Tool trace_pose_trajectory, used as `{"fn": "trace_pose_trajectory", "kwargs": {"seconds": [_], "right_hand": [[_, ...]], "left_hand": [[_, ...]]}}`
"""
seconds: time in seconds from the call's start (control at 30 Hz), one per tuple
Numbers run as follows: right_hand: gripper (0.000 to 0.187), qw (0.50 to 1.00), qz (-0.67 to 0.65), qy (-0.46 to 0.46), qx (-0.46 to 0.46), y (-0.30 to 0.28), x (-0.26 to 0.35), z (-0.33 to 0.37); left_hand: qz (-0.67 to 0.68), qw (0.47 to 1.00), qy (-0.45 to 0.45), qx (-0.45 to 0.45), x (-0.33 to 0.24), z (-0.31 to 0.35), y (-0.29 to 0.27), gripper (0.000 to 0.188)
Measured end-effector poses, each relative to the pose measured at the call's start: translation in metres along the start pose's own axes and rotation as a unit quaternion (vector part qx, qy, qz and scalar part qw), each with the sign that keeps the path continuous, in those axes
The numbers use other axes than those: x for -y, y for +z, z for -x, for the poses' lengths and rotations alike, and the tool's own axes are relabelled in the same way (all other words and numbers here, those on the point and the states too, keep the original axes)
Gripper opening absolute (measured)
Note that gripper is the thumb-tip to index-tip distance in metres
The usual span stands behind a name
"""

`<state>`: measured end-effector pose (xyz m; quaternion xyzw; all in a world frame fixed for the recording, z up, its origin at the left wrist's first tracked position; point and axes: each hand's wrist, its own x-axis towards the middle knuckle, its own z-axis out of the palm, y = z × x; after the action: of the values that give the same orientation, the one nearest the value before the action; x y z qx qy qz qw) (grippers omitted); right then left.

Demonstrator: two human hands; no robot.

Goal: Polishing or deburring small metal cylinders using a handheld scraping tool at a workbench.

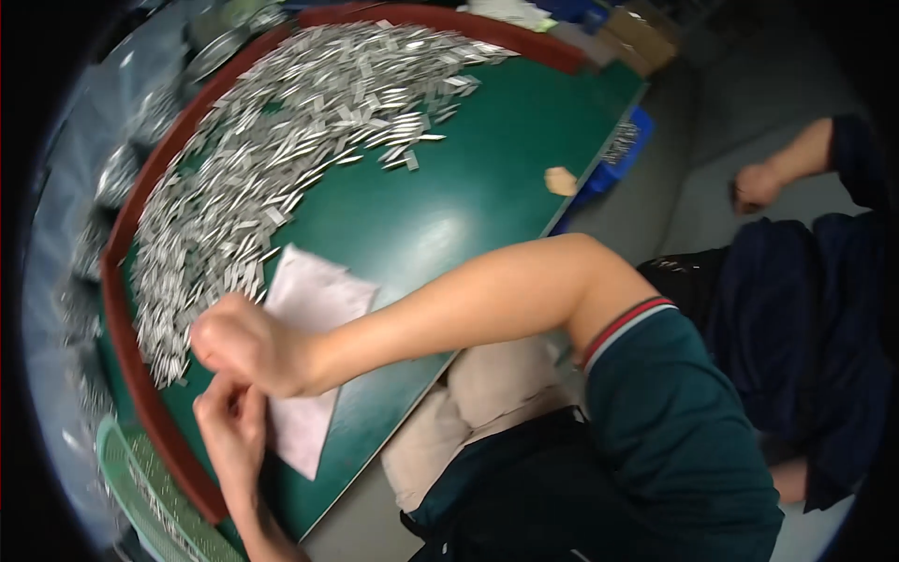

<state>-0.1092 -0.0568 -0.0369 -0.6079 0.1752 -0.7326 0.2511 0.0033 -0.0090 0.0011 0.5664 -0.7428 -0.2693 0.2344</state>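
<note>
My right arm reaches across the green table to its left end. There my right hand (245,345) is curled up close above and against my left hand (228,421). The fingers of my left hand are bent together in a pinch. Whatever sits between the two hands is hidden and blurred. Under my right wrist lies a pale pinkish sheet of paper (314,290), angled on the table. Just beyond my hands begins a large spread of small, flat, silvery metal pieces (281,150), heaped along the table's far side.
A dark red raised rim (154,173) borders the green table (449,215). At the left stands a light green mesh basket (154,496) with small pieces in it. A blue bin (623,155) is beside the right edge, near a small tan piece (561,181). Another person (796,309) is at the right.
</note>
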Motion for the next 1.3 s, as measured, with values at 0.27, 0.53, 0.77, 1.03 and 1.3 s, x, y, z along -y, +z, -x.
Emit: {"fn": "trace_pose_trajectory", "kwargs": {"seconds": [0.27,0.53,0.77,1.03,1.3], "right_hand": [[0.035,0.898,-0.271,0.344,0.034,-0.026,0.024,-0.016],[0.035,0.845,-0.371,0.383,-0.027,-0.057,0.034,-0.042],[0.012,0.971,-0.151,-0.037,0.179,-0.039,0.030,-0.021],[0.022,0.920,-0.061,-0.091,0.375,-0.051,0.035,-0.030],[0.022,0.921,-0.060,-0.100,0.371,-0.045,0.030,-0.032]], "left_hand": [[0.027,0.999,0.023,-0.008,-0.005,-0.004,0.015,0.011],[0.402,0.911,-0.089,0.008,0.007,-0.008,0.001,0.017],[0.728,0.660,-0.174,0.060,0.031,-0.004,-0.009,0.023],[0.717,0.681,-0.143,0.041,0.037,-0.017,-0.022,0.026],[-0.004,0.979,-0.036,-0.201,0.049,-0.029,-0.024,0.007]]}}
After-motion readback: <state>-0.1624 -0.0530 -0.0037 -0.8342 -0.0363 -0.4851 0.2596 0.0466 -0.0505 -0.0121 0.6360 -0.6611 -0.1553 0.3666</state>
